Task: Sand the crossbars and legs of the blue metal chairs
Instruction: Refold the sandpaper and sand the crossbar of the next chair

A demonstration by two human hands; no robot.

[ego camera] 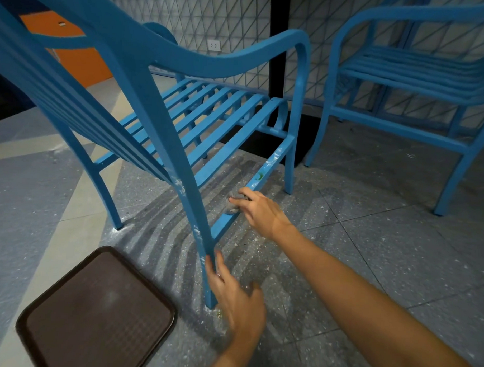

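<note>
A blue metal chair (168, 57) with a slatted seat stands in front of me. Its low side crossbar (266, 167) runs from the near rear leg (203, 250) to the front leg and shows white scuffed patches. My right hand (257, 208) presses a small grey sanding pad (233, 206) against the crossbar, fingers closed around it. My left hand (234, 293) rests on the lower part of the near leg, fingers extended along it. A second blue chair (415, 68) stands at the right.
A dark brown plastic tray (93, 315) lies on the floor at the lower left, close to the near leg. The speckled grey tile floor (370, 242) carries white dust around the chair. A patterned wall and a black post stand behind the chairs.
</note>
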